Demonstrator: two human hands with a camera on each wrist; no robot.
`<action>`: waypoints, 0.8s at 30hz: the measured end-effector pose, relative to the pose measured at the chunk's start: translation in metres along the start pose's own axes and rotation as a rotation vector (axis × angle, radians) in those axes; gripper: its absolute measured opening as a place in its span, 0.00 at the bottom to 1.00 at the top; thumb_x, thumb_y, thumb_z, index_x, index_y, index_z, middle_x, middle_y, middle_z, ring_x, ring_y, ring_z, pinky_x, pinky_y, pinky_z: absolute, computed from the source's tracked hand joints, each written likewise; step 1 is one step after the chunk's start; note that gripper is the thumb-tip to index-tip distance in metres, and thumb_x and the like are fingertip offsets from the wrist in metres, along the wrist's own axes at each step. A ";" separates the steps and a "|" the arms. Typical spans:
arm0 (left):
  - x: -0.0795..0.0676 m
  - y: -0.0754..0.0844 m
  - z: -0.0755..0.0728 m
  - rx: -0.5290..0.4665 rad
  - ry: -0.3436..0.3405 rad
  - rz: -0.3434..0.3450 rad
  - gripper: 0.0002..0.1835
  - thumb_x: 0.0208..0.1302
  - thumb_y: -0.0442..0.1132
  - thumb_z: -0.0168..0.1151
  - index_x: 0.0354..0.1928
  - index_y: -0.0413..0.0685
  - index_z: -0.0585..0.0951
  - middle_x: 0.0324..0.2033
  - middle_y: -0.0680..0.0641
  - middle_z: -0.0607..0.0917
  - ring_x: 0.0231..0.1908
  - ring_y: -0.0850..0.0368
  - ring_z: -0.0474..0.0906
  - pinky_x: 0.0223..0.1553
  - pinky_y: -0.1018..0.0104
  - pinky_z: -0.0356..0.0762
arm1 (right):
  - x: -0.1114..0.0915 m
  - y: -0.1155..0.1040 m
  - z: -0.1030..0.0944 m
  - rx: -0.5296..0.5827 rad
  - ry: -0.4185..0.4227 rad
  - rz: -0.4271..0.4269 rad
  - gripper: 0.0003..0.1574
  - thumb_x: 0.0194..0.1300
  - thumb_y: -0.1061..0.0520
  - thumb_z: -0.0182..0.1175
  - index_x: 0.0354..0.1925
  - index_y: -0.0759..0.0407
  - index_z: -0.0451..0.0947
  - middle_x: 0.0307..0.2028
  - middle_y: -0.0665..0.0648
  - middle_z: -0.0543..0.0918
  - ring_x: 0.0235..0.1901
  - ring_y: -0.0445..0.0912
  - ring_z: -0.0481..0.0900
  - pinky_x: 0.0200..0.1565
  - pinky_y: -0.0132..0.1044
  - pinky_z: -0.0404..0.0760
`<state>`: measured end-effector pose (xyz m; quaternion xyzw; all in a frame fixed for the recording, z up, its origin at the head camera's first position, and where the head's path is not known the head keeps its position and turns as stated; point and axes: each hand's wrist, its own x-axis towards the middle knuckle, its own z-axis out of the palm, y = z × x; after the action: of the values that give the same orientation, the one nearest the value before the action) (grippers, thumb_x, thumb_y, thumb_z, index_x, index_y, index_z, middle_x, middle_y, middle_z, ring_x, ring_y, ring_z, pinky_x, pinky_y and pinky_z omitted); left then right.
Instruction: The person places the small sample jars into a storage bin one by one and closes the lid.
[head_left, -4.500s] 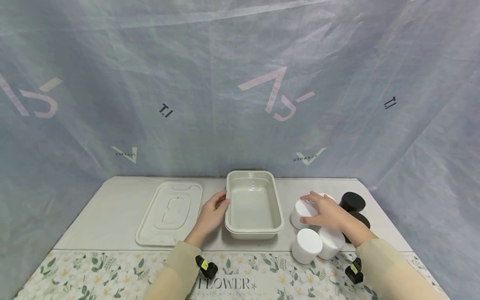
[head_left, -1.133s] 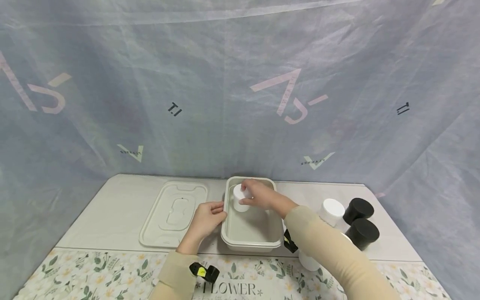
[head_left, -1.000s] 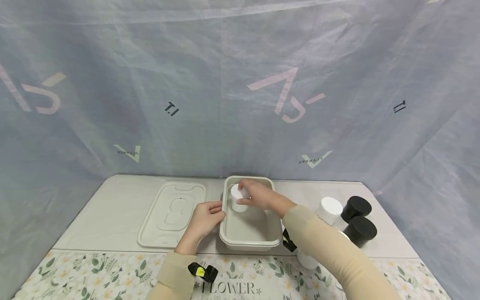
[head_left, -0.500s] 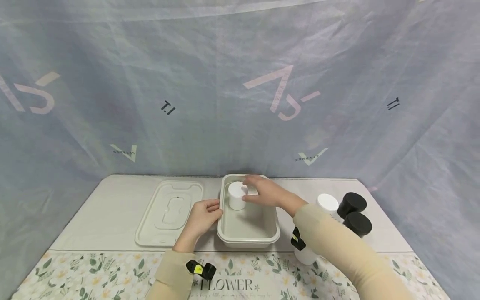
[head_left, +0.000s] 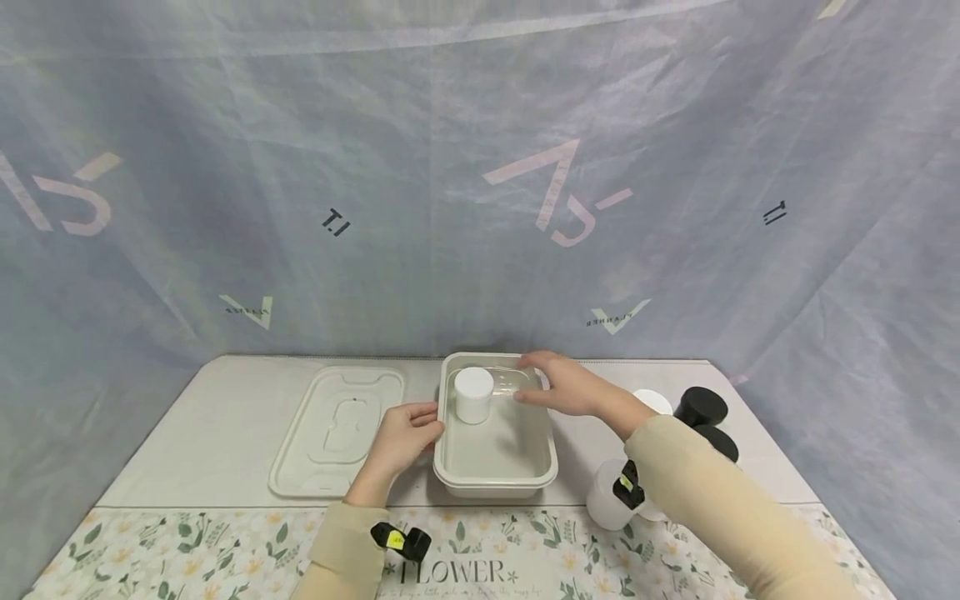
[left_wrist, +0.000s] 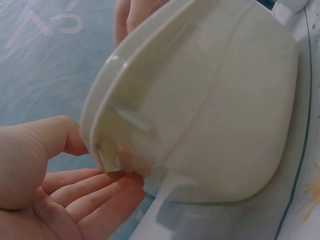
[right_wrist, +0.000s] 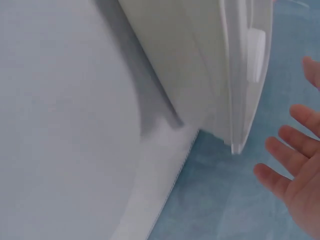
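A cream rectangular plastic tub (head_left: 495,482) stands in the middle of the table. Inside it, in the far left corner, a white lidded jar (head_left: 473,398) stands upright. My left hand (head_left: 405,435) holds the tub's left rim; the left wrist view shows the thumb at the rim's edge and the fingers (left_wrist: 102,197) under it. My right hand (head_left: 572,387) hovers over the tub's far right rim with spread fingers and nothing in it. In the right wrist view those fingers (right_wrist: 287,155) are apart from the tub (right_wrist: 200,60).
A matching cream lid (head_left: 341,433) lies flat to the left of the tub. At the right stand more white jars (head_left: 606,498), partly behind my right forearm, and two black-lidded jars (head_left: 702,406). A grey-blue printed cloth (head_left: 420,208) hangs behind the table.
My right hand carried a white jar from the right-hand group into the tub, released it and drew back to the right. My left hand stays at the left rim.
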<state>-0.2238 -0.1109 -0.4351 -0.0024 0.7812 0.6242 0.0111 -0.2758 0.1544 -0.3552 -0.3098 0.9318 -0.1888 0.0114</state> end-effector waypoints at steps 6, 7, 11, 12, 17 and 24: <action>0.001 -0.003 0.001 -0.068 -0.004 -0.028 0.21 0.59 0.33 0.61 0.55 0.32 0.76 0.48 0.33 0.82 0.45 0.47 0.83 0.36 0.63 0.85 | -0.016 0.011 -0.011 0.003 0.018 0.027 0.35 0.62 0.43 0.61 0.59 0.66 0.71 0.58 0.66 0.75 0.60 0.60 0.71 0.61 0.54 0.70; 0.001 -0.003 0.001 -0.078 -0.004 -0.031 0.21 0.59 0.33 0.61 0.55 0.32 0.76 0.48 0.33 0.82 0.45 0.47 0.83 0.36 0.63 0.85 | -0.019 0.013 -0.013 0.006 0.019 0.033 0.35 0.62 0.44 0.61 0.59 0.65 0.71 0.58 0.65 0.75 0.60 0.60 0.71 0.61 0.54 0.70; 0.001 -0.002 0.001 -0.099 0.005 -0.042 0.20 0.60 0.33 0.62 0.54 0.33 0.77 0.48 0.34 0.83 0.45 0.47 0.83 0.37 0.63 0.85 | -0.029 0.022 -0.016 0.018 0.012 0.068 0.35 0.63 0.42 0.60 0.59 0.63 0.71 0.59 0.63 0.75 0.60 0.60 0.71 0.61 0.55 0.71; 0.001 -0.002 0.001 -0.103 0.009 -0.042 0.20 0.60 0.34 0.62 0.54 0.34 0.77 0.48 0.34 0.83 0.45 0.48 0.83 0.38 0.63 0.85 | -0.031 0.025 -0.017 0.022 0.011 0.075 0.35 0.63 0.42 0.59 0.60 0.63 0.70 0.59 0.63 0.75 0.60 0.61 0.70 0.61 0.55 0.71; 0.000 -0.001 0.002 -0.125 0.043 -0.045 0.19 0.59 0.34 0.63 0.53 0.36 0.78 0.46 0.35 0.84 0.42 0.52 0.84 0.37 0.65 0.85 | -0.041 0.034 -0.020 0.034 0.002 0.112 0.36 0.63 0.40 0.59 0.60 0.61 0.71 0.59 0.63 0.75 0.60 0.62 0.70 0.59 0.56 0.72; 0.001 0.000 0.004 -0.145 0.084 -0.040 0.19 0.58 0.32 0.64 0.52 0.35 0.79 0.45 0.35 0.84 0.37 0.58 0.83 0.33 0.68 0.83 | -0.056 0.045 -0.030 0.022 -0.005 0.156 0.35 0.63 0.40 0.59 0.59 0.61 0.71 0.59 0.64 0.75 0.59 0.62 0.71 0.56 0.57 0.74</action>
<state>-0.2250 -0.1067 -0.4360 -0.0450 0.7334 0.6782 -0.0094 -0.2609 0.2304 -0.3492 -0.2368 0.9509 -0.1968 0.0320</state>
